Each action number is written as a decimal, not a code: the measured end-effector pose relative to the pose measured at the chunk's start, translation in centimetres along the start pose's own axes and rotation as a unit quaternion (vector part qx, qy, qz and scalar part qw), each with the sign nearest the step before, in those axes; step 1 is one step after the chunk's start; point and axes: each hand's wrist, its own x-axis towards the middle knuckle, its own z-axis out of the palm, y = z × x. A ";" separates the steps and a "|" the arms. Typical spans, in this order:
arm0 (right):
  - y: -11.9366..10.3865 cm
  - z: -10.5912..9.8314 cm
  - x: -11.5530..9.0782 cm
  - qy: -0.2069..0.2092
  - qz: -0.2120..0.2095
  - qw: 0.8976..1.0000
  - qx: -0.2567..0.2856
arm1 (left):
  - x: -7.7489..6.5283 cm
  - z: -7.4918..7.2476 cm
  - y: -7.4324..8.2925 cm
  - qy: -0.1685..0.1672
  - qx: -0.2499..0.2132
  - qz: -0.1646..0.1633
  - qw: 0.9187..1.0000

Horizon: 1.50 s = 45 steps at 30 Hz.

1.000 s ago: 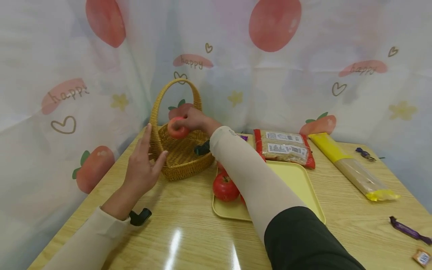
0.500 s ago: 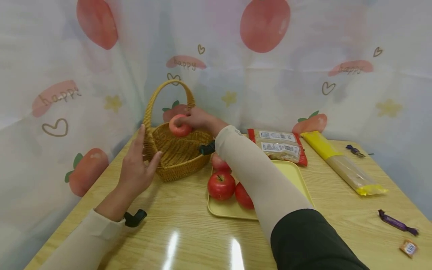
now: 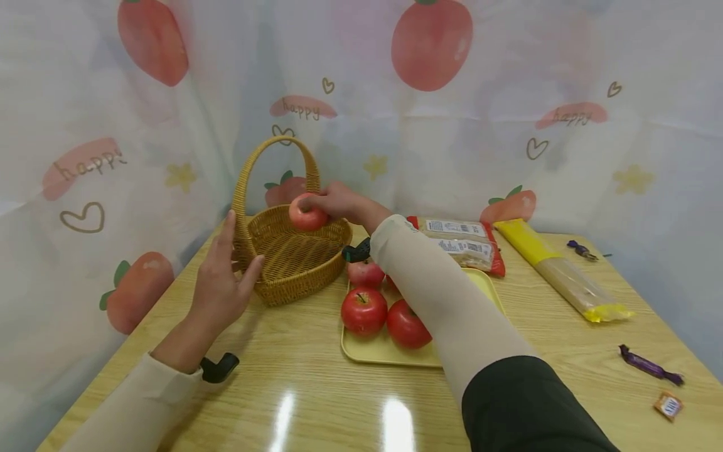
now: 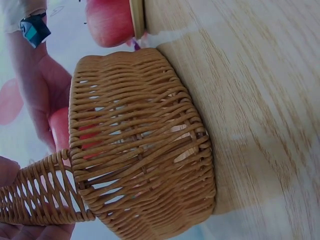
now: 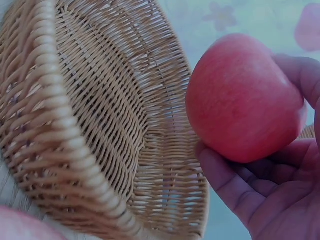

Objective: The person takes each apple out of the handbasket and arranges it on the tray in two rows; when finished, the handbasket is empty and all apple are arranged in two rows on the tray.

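Observation:
My right hand (image 3: pixel 341 202) grips a red apple (image 3: pixel 307 212) over the right back part of a wicker basket (image 3: pixel 299 285). In the right wrist view, thumb and fingers curve round the apple (image 5: pixel 245 100) above the basket's rim. My left hand (image 3: pixel 217 282) stands upright at the left base of the basket's handle, fingers straight and thumb spread apart. The left wrist view has its fingertips beside and behind the woven handle (image 4: pixel 40 190). Inside, the visible basket floor is bare weave. Several more apples (image 3: pixel 364 312) lie on a yellow tray (image 3: pixel 390 356), partly hidden under my right arm.
Behind the tray lies a red-edged food packet (image 3: pixel 463 242), with a long yellow-ended packet (image 3: pixel 559 270) to its right. Purple wrapped candies (image 3: pixel 649 365) and a small orange packet (image 3: pixel 669 406) lie at the right. A printed curtain (image 3: pixel 361 144) hangs behind the table.
My right hand has shifted right relative to the basket with the apple still in its grip. More apples on the tray show beside the sleeve. My left hand stays at the handle. The head view has turned slightly.

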 end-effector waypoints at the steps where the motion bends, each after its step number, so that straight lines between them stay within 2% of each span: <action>1: 0.1 -0.1 -0.1 -0.001 0.000 1.000 0.001 | 0.0 0.0 0.0 -0.002 0.000 -0.002 1.000; 7: 0.3 -0.3 -1.1 -0.001 0.005 1.000 0.010 | -0.2 0.1 0.0 -0.010 -0.002 -0.016 1.000; 16: 0.6 -1.0 -2.2 -0.004 0.019 0.999 0.030 | -0.1 0.1 -0.1 -0.007 0.001 -0.013 1.000; 23: 0.8 -1.0 -3.9 -0.024 0.026 0.999 0.031 | -0.2 0.1 0.1 -0.015 -0.004 -0.020 1.000; 33: 1.0 -1.4 -5.6 -0.038 0.027 0.997 0.065 | -0.2 0.0 0.3 -0.018 -0.004 -0.030 0.999; 39: 1.0 -1.7 -6.8 -0.025 0.033 0.997 0.066 | -0.2 0.0 0.2 -0.014 -0.004 -0.022 1.000; 45: 1.0 -2.0 -7.7 -0.033 0.037 0.996 0.081 | -0.1 0.0 0.1 -0.013 -0.005 -0.020 1.000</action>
